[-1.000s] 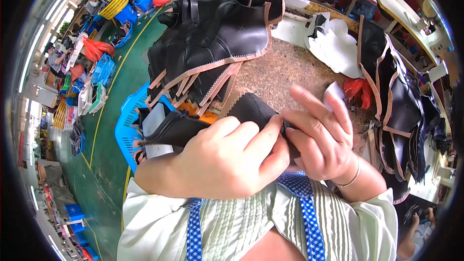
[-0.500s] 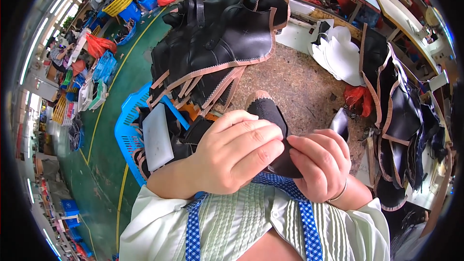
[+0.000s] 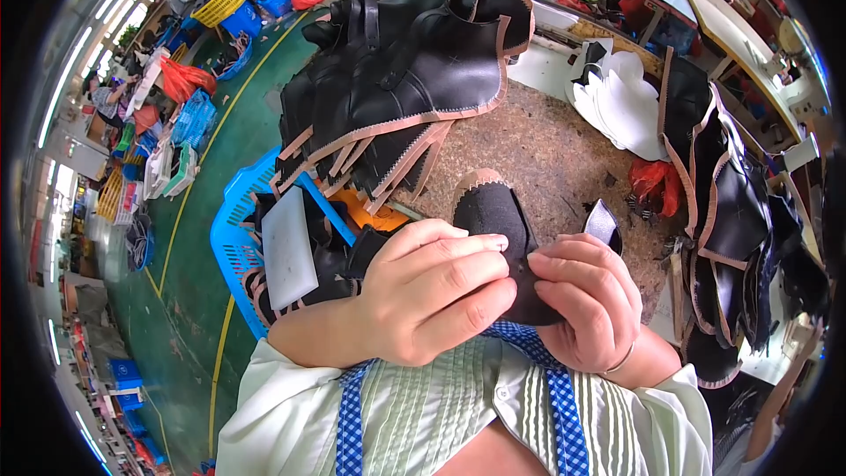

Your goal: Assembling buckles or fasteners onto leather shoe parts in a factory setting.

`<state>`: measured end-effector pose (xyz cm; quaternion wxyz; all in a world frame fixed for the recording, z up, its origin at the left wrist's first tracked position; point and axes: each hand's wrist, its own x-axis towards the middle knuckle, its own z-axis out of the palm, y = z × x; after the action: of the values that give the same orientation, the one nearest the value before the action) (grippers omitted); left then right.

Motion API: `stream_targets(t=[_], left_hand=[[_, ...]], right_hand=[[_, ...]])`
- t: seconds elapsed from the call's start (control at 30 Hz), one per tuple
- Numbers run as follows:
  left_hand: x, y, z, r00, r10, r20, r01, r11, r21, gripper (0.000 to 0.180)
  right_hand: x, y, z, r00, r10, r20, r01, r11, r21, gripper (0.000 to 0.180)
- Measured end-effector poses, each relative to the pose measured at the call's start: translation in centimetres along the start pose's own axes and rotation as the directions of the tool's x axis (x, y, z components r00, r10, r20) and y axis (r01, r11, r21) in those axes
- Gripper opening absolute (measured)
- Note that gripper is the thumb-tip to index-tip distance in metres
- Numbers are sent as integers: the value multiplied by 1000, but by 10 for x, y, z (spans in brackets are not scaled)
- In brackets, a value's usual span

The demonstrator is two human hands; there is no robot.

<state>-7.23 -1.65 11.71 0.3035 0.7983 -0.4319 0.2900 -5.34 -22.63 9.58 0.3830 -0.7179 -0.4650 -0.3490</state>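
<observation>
Between my hands, close to my chest, is a black shoe-upper piece (image 3: 490, 208) with a rounded end and a tan zigzag-cut edge. My left hand (image 3: 441, 293) grips it from the left, fingers curled over its surface. My right hand (image 3: 589, 300) pinches its right edge, fingertips almost meeting those of the left. The lower part of the piece is partly covered by my fingers. Just beyond my right hand a small pointed piece (image 3: 603, 222), shiny and dark, lies on the worn brown work table (image 3: 551, 154).
Stacked black leather uppers (image 3: 414, 79) with tan edges fill the table's far left. White petal-shaped pieces (image 3: 621, 106) and a red plastic bag (image 3: 654, 183) lie right, beside more hanging black leather pieces (image 3: 731, 211). A blue basket (image 3: 231, 234) holding a white slab (image 3: 287, 251) stands left.
My left fingers have shifted slightly down and left, uncovering more of the black piece. My right hand stays nearly in place, still pinching the edge.
</observation>
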Motion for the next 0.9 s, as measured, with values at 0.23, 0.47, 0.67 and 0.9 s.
stream_targets(t=[0.23, 0.47, 0.67, 0.9], left_hand=[[-3, 2, -1, 1000, -27, 7, 27, 1000, 8, 30], [2, -4, 0, 979, -194, 67, 201, 974, -104, 32], [10, -14, -15, 729, -580, 363, 683, 593, -427, 24], [5, -11, -17, 671, -636, 382, 710, 403, -577, 24]], right_hand=[[4, -5, -2, 998, -47, 40, 48, 999, -22, 32], [4, -8, -1, 1000, -10, -6, 6, 892, -453, 32], [11, -5, 1, 989, -71, 128, 120, 894, -432, 26], [14, -3, -8, 961, 156, 229, -153, 988, -30, 25]])
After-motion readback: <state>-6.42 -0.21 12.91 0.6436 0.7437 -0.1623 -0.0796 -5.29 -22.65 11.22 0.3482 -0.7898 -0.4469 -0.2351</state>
